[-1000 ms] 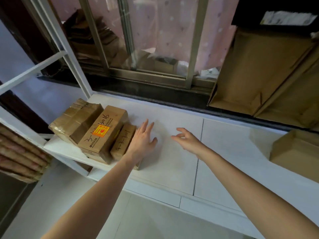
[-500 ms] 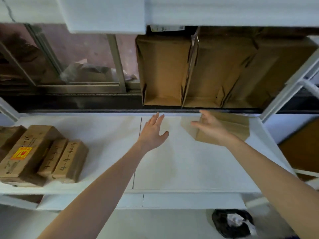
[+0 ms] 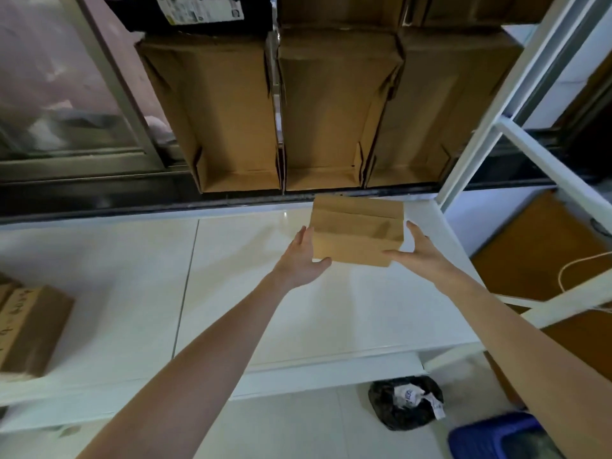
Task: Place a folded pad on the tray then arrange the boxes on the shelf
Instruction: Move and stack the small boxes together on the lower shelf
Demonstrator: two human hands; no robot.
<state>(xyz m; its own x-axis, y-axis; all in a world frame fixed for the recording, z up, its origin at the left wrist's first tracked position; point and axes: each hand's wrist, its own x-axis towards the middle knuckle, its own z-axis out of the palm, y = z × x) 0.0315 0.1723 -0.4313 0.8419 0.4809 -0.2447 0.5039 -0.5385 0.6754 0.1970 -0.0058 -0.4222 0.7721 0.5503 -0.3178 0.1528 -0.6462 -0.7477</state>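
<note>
A plain brown cardboard box (image 3: 356,235) rests on the white shelf (image 3: 231,293) near its back right corner. My left hand (image 3: 303,260) presses the box's left side with the thumb under its front corner. My right hand (image 3: 419,250) cups the right side, fingers spread along the front edge. Both hands hold the box between them. At the far left edge a taped brown box (image 3: 29,329) with handwriting lies on the same shelf, partly cut off.
Three open cardboard trays (image 3: 331,111) stand upright behind the shelf against a window frame (image 3: 99,77). A white shelf post (image 3: 496,127) rises at right. Below lie a black rubbish bag (image 3: 405,402), a blue bin (image 3: 496,435) and brown cardboard (image 3: 546,246).
The view swung right, away from the taped boxes. Both hands reached forward to the plain box at the back right and closed on its two sides.
</note>
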